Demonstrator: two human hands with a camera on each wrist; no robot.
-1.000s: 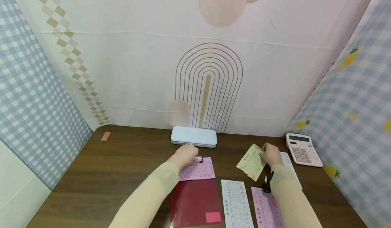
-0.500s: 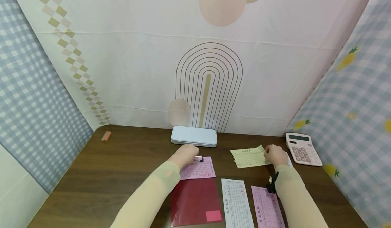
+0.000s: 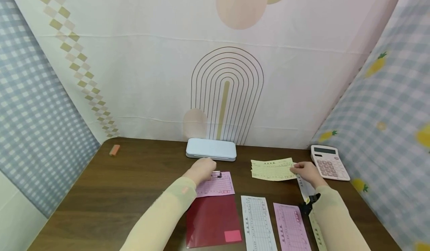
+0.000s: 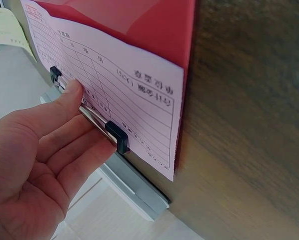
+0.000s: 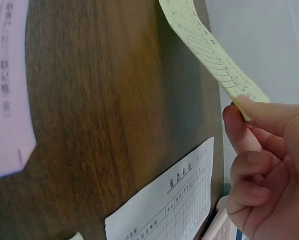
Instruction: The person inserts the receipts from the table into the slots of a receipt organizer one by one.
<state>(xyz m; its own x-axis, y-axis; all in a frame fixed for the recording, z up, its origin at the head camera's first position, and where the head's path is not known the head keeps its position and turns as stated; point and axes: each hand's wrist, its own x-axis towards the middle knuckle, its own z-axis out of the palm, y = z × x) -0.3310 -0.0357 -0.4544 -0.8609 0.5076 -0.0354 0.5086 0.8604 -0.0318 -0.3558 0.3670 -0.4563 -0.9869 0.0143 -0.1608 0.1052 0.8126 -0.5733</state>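
My left hand (image 4: 54, 150) grips the metal clip of a red clipboard (image 3: 213, 221), thumb on top and fingers below. A pink receipt slip (image 4: 124, 85) lies over the upper part of the board, under the clip with its black end pieces (image 4: 117, 136). Between thumb and forefinger, my right hand (image 5: 269, 155) pinches one end of a yellow receipt slip (image 5: 214, 60). In the head view this yellow slip (image 3: 272, 169) is held above the table, stretching leftward from the right hand (image 3: 307, 172). The board's lower right bears a bright pink label (image 3: 233, 236).
A white slip (image 3: 258, 221) and another pink slip (image 3: 291, 226) lie right of the board. More slips, one white (image 5: 174, 200), lie partly under the right arm. A pale blue case (image 3: 211, 149) and a calculator (image 3: 330, 162) stand at the back; an orange eraser-like block (image 3: 114, 150) lies far left.
My right hand has lifted the yellow slip and turned it from slanted to nearly level, moving slightly right. The left hand stays at the clip.
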